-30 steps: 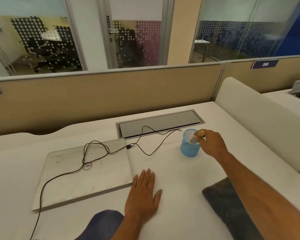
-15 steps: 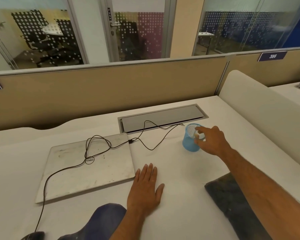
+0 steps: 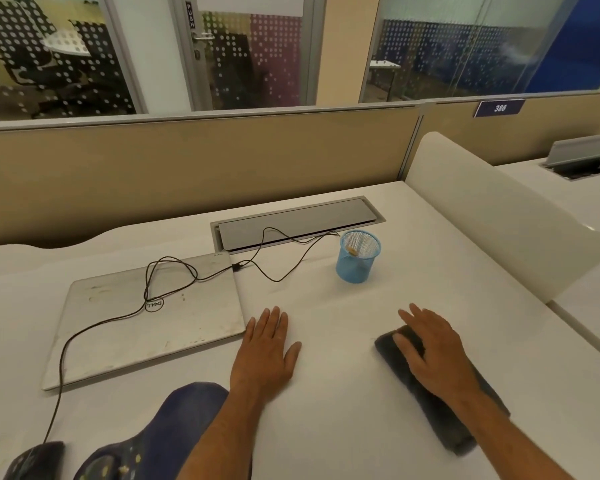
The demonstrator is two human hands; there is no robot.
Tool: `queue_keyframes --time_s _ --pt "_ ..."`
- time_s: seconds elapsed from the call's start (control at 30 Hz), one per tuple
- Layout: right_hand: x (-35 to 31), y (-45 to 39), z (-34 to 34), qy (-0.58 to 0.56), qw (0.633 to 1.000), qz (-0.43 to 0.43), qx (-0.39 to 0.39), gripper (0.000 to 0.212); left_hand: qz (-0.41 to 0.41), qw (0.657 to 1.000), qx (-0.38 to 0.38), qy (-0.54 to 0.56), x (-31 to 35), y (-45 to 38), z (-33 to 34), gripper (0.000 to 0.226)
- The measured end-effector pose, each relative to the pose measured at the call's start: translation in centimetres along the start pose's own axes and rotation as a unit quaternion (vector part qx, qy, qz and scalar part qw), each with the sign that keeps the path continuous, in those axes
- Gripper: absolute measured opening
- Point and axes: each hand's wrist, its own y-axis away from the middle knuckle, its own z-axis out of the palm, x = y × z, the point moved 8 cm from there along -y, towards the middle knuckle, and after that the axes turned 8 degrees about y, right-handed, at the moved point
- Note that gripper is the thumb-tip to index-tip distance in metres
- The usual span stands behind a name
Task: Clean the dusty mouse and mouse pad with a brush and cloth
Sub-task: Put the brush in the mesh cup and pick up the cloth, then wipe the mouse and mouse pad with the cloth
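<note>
A dark folded cloth (image 3: 433, 407) lies on the white desk at the right front. My right hand (image 3: 430, 348) lies on its far end with fingers spread and fairly straight. My left hand (image 3: 267, 348) rests flat on the desk just right of the laptop. The blue mouse pad (image 3: 167, 431) sits at the front edge, partly under my left forearm. The black wired mouse (image 3: 37, 460) shows at the bottom left corner. A blue mesh cup (image 3: 358, 256) stands behind my hands with the brush handle (image 3: 353, 251) inside it.
A closed silver laptop (image 3: 146, 320) lies at the left with the mouse cable (image 3: 94, 323) looped over it. A grey cable hatch (image 3: 295, 223) is set into the desk behind. A white divider (image 3: 499, 216) borders the right side, a beige partition (image 3: 187, 168) the back.
My right hand has let go of the brush in the blue cup and come back toward me onto the dark cloth. My left hand stays flat on the desk.
</note>
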Motion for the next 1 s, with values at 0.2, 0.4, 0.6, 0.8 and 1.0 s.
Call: queue_keyframes --time_s 0.2,0.4,0.6,0.8,1.0 --pt "3.2 3.5 5.2 0.192 0.964 0.052 -0.179 0.072 0.000 1.000 -0.003 -0.002 0.2 0.0 0.1 0.069" --pt "3.3 3.4 5.1 0.181 0.969 0.069 -0.152 0.060 -0.010 1.000 -0.014 -0.003 0.2 0.0 0.3 0.069" --pt "2.4 2.7 2.8 0.089 0.989 0.090 -0.071 0.044 -0.022 0.999 -0.044 0.011 0.7 0.9 0.2 0.069" --pt "2.3 2.8 1.7 -0.026 0.992 0.125 -0.016 0.056 -0.026 0.998 -0.018 0.055 0.3 4.9 -2.9 0.076" --pt "-7.2 1.9 0.8 -0.144 0.987 -0.006 0.065 0.060 -0.070 0.988 0.096 0.102 -5.3 10.8 -8.8 0.076"
